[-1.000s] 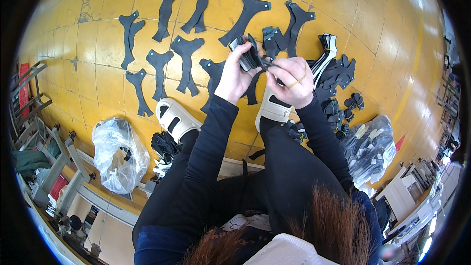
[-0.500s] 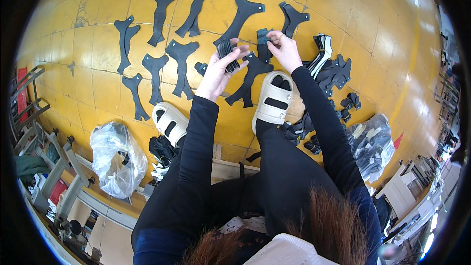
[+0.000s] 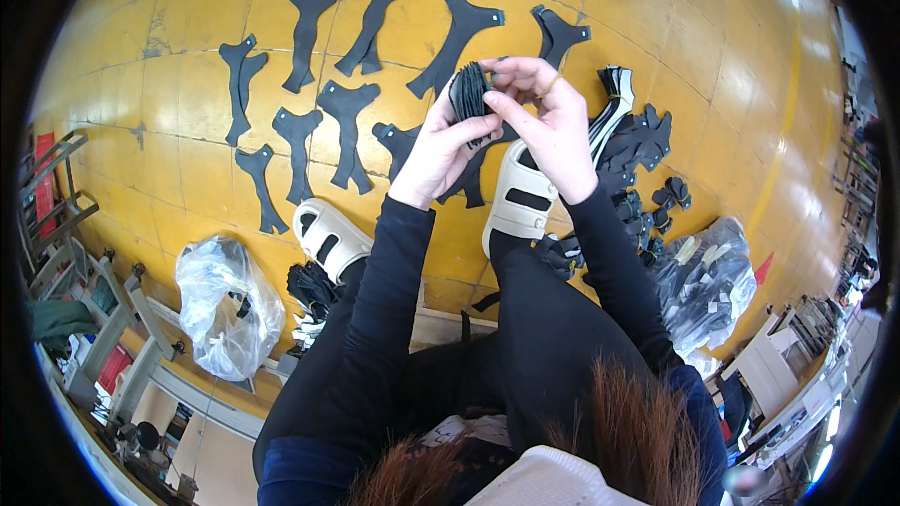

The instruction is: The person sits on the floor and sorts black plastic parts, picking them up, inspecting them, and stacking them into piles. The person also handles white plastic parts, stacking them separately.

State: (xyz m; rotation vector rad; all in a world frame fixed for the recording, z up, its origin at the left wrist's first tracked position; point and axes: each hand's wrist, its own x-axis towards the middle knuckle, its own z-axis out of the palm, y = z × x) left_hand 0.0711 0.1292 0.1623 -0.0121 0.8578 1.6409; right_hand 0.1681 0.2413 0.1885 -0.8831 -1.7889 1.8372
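My left hand (image 3: 439, 152) is closed around a fanned stack of black fabric pieces (image 3: 471, 98), held up above the floor with the thumb across its lower side. My right hand (image 3: 553, 126) meets it from the right, thumb and curled fingers pinching at the stack's edge. A thin yellowish band circles one right finger. Behind the hands lie flat Y-shaped black fabric pieces, such as one at the top (image 3: 459, 33) and one left of my hands (image 3: 347, 126). My hands partly hide some of these pieces.
Black and white bundled strips (image 3: 614, 103) and heaped black pieces (image 3: 642, 142) lie to the right. Clear plastic bags stand at left (image 3: 228, 305) and right (image 3: 705, 281). My cream sandals (image 3: 517, 197) rest on the yellow tiled floor (image 3: 178, 178). Metal frames (image 3: 141, 356) are at lower left.
My right hand has moved from the fabric piece at the right to the stack. My left hand has shifted right and the two hands now meet at the stack.
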